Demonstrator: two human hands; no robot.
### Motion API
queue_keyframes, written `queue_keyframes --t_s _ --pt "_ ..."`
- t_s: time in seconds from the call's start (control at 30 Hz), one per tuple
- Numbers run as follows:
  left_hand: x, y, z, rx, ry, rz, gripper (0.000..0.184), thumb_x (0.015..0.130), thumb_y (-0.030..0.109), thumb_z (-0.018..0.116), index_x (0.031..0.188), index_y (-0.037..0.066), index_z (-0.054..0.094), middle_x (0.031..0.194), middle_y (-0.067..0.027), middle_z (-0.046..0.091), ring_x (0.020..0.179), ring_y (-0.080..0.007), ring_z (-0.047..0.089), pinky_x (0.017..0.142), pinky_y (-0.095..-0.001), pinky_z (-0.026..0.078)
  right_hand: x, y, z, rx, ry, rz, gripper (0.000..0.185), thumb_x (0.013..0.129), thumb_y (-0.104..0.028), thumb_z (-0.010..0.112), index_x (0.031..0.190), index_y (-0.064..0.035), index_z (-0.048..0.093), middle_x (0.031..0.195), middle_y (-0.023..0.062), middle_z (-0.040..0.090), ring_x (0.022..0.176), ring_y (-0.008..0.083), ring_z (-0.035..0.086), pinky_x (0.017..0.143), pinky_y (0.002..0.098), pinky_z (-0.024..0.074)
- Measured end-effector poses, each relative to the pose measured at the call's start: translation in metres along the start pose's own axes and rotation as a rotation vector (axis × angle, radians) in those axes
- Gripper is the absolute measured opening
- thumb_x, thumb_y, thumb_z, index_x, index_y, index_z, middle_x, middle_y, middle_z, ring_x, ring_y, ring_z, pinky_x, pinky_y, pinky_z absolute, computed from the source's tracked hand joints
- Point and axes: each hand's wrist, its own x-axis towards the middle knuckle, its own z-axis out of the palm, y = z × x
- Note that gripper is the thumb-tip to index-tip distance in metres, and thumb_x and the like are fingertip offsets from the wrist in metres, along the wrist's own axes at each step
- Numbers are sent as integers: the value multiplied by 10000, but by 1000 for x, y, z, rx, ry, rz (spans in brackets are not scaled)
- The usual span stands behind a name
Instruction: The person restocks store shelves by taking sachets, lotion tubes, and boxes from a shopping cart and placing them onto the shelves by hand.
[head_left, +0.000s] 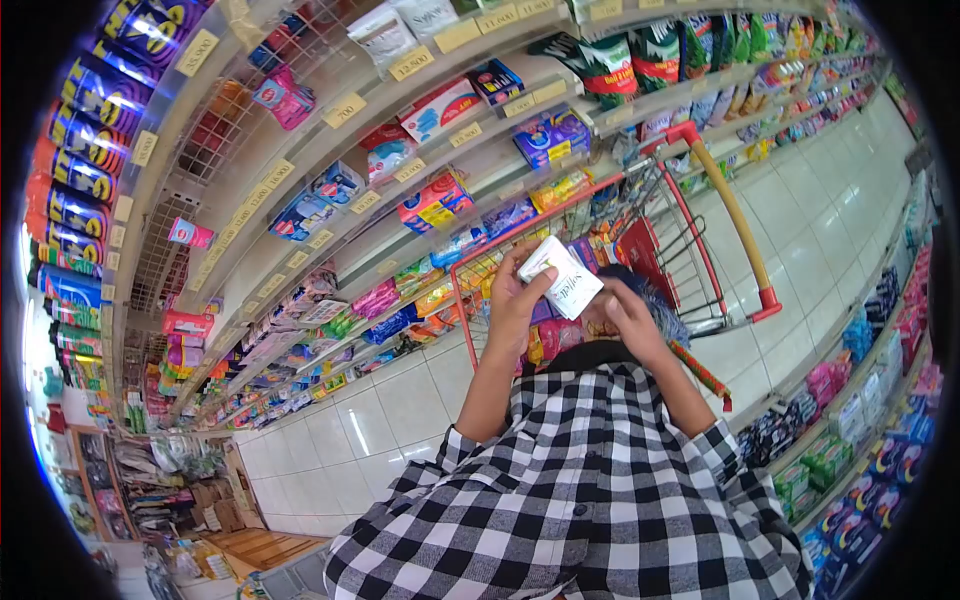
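Note:
My left hand (520,298) grips a small white pack (572,284) with dark slanted lettering, its thumb pressed across the front. Close by the pack's lower right edge is my right hand (632,318), its fingers curled in. Whether those fingers touch the pack or pinch something small, I cannot make out. Both hands are held in front of my black-and-white checked shirt (590,470). Just beyond them stands a shopping cart with a red frame (700,230) and a yellow handle (735,215). Colourful packages (548,338) lie behind and below the hands.
Long shelves (330,240) of packaged goods with price tags curve along the left and far side. Another stocked shelf (870,440) runs along the right. White floor tiles (390,410) show between them. Cardboard boxes (205,495) are stacked at the lower left.

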Motion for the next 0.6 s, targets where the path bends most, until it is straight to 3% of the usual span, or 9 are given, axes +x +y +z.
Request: queue_keyframes --t_s 0.07,0.1,0.13,0.17,0.23,0.3,0.4,0.5,0.6 --pt "4 -9 -7 -84 107 -114 396 879 190 588 1212 14 468 1125 -129 591 998 -219 610 810 -356 533 -18 50 -30 -482 67 71 392 911 -274 581 1189 -1 529 1085 146 634 981 217 627 879 321 473" --pt "5 -17 -17 -90 108 -85 396 879 190 588 1212 14 468 1125 -129 591 998 -219 610 810 -356 533 -31 72 -52 -737 -60 112 409 866 -365 619 1074 -13 618 1000 181 658 943 261 649 855 332 485" --pt "8 -31 -31 -390 132 -178 396 879 194 585 1214 15 474 1125 -138 594 1007 -232 609 831 -366 532 -40 88 -66 -813 -72 111 383 850 -358 644 956 10 649 825 185 650 807 261 646 733 334 488" --pt "14 -40 -39 -693 143 -269 396 879 198 582 1216 16 479 1125 -148 597 1016 -246 608 852 -376 531 -40 64 -63 -823 -41 165 366 853 -355 631 868 10 658 778 197 642 741 281 641 677 339 483" --pt "18 -45 -45 -761 183 -257 393 865 199 600 1195 16 493 1127 -146 599 1013 -261 607 875 -396 524 -39 65 -71 -801 133 62 358 861 -368 609 812 -17 661 669 156 625 639 274 627 608 355 470" --pt "16 -42 -46 -815 217 -250 390 851 201 618 1175 15 506 1129 -144 601 1010 -276 607 897 -417 516 -36 73 -101 -1008 68 198 423 862 -437 572 757 -35 656 625 144 620 618 292 637 593 386 484" --pt "15 -40 -44 -935 136 -281 388 834 191 627 1159 8 520 1120 -158 604 1019 -288 603 889 -428 511 -37 100 -125 -1515 -10 168 468 824 -523 538 665 -93 632 642 138 640 610 321 645 584 445 513" --pt "26 -56 -57 -934 84 -172 408 827 182 633 1178 12 509 1120 -161 599 1036 -288 595 882 -434 510 -37 126 -148 -1597 92 83 255 819 -344 496 819 -114 605 689 174 646 587 364 633 532 490 499" --pt "15 -43 -51 -797 85 -110 437 833 132 619 1232 21 478 1143 -134 586 1081 -280 570 930 -409 481 -40 127 -168 -1561 157 -89 214 793 -287 517 718 -90 553 599 176 590 518 360 591 468 491 454"
